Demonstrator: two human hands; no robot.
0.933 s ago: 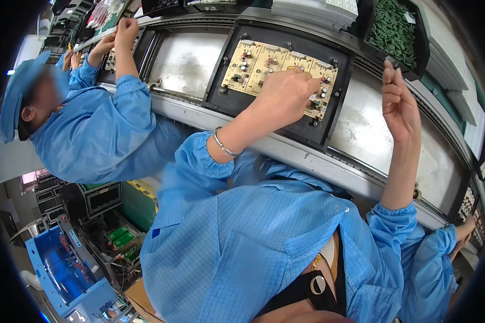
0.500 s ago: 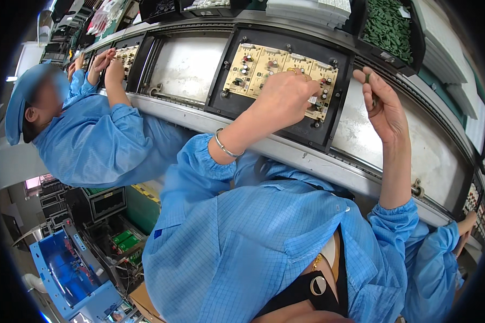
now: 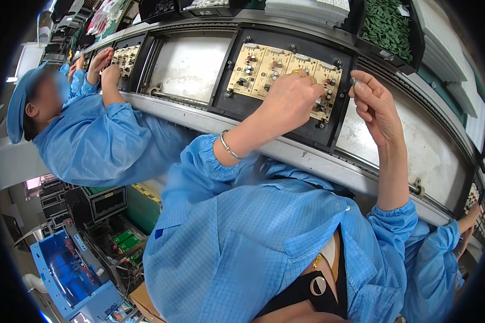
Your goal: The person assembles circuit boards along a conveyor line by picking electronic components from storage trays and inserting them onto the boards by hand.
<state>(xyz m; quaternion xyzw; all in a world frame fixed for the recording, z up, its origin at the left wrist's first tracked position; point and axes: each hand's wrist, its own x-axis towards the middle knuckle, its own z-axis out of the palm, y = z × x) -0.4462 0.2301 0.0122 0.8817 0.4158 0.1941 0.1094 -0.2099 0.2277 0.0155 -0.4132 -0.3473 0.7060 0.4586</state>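
One bracelet (image 3: 226,144) on left wrist. Left hand (image 3: 297,96): fingers bent together over the boards; cannot tell whether anything is gripped. Right hand (image 3: 378,105): thumb and finger pinched on one small green part (image 3: 354,83), just beyond the tray's right edge. Four tan boards (image 3: 265,70), side by side, in one black tray (image 3: 242,104). Beyond: one black bin (image 3: 392,57) of green pieces (image 3: 388,29), too many to count. Well left: one co-worker (image 3: 97,140), two hands raised.

Metal conveyor (image 3: 318,159) runs across in front of you. Directly on it, before you: 1 black tray (image 3: 242,103), flat, carrying tan circuit boards (image 3: 243,58). Toward your left: a 2nd loaded tray (image 3: 125,83).
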